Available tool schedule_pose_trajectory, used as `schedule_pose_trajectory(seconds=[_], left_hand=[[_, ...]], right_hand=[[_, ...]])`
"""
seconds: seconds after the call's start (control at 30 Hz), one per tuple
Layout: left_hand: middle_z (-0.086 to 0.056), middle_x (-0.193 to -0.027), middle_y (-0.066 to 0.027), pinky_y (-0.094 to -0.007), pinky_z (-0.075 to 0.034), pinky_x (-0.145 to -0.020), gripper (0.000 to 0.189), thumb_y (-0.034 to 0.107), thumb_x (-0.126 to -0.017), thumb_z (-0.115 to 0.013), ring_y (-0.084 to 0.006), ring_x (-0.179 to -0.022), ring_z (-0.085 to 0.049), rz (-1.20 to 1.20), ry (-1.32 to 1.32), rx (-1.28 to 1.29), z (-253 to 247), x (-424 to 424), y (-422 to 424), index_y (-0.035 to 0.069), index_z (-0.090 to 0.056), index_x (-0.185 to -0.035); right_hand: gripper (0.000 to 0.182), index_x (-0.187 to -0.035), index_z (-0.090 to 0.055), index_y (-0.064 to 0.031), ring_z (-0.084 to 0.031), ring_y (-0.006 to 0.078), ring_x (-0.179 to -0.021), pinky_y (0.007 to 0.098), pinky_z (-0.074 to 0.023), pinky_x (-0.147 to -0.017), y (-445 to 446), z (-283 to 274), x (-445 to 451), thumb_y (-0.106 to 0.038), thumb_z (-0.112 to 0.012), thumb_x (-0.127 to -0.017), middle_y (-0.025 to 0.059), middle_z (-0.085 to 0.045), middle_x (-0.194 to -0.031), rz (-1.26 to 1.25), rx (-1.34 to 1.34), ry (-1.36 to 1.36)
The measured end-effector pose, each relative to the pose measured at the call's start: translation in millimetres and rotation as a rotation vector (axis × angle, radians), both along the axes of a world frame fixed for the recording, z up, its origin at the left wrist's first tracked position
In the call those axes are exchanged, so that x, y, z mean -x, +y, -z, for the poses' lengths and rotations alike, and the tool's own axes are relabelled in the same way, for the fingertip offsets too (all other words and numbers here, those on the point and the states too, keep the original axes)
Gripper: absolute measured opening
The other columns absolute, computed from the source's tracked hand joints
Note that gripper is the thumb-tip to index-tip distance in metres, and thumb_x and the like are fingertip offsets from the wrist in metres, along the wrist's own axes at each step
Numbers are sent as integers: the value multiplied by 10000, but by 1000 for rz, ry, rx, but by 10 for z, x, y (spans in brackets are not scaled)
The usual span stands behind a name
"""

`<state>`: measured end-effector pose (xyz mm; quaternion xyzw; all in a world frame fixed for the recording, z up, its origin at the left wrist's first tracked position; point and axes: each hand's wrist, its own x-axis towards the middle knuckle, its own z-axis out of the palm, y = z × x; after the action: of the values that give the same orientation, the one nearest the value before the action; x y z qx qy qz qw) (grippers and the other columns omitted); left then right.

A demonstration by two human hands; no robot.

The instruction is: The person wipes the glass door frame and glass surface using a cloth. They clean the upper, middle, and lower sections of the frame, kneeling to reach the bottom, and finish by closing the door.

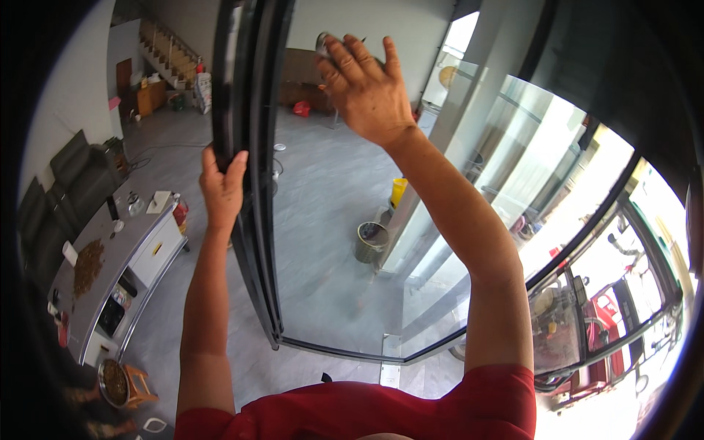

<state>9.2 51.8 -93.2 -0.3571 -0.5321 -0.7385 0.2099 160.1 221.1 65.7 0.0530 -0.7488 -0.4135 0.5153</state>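
My left hand (223, 187) grips the dark metal frame (254, 165) of a glass door panel, thumb and fingers wrapped around its upright edge. Higher up, my right hand (369, 91) is raised in front of the glass pane (324, 247), its back towards me and its fingers spread. A small round, shiny thing (323, 43) shows beside its fingertips. Whether that thing is under the hand or behind the glass is unclear, and the palm is hidden. The pane's dark bottom rail (341, 355) runs just beyond my red shirt (352, 410).
At left, a desk (129, 228) bears a brown heap (89, 267). Below it, a metal bowl (115, 383) sits by a wooden stool (137, 385), near part of another person (113, 428). Beyond the glass stands a waste bin (370, 242). A red vehicle (605, 319) is outside, right.
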Motion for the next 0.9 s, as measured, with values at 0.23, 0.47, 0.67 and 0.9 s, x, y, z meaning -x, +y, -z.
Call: schedule_pose_trajectory(seconds=[0.23, 0.47, 0.67, 0.9], left_hand=[[-587, -844, -49, -248, -459, -645, 313, 250, -891, -614, -108, -711, -546, -60, 11, 58, 47, 135, 48, 18, -513, -1074], [-570, -850, -37, -237, -454, -636, 307, 275, -905, -594, -94, -702, -528, -27, -15, 23, 54, 155, 99, 30, -510, -1069], [-587, -885, -35, -243, -442, -664, 335, 274, -916, -584, -96, -722, -526, -78, -9, 67, 86, 205, 79, 2, -512, -1098], [-589, -990, -68, -259, -439, -735, 385, 285, -918, -576, -125, -823, -542, -66, -27, 59, 71, 153, 136, -5, -494, -1158]], right_hand=[[444, -1248, -531, -185, -440, 268, -1235, 603, -233, -1022, 552, -648, -1116, -298, -591, -824, 53, -487, -1319, 72, 42, 315], [521, -1378, -393, -172, -275, 298, -1357, 565, -126, -1082, 1546, -762, -2598, -414, -437, -919, 118, -381, -1416, 337, 215, 577], [656, -1428, -279, -90, -189, 312, -1389, 570, -129, -1079, 2050, -247, -3796, -509, -351, -928, 169, -261, -1474, 491, 617, 826], [738, -1423, -259, -41, -205, 376, -1370, 573, -189, -1060, 2167, -370, -3965, -566, -337, -909, 216, -227, -1477, 414, 733, 986]])
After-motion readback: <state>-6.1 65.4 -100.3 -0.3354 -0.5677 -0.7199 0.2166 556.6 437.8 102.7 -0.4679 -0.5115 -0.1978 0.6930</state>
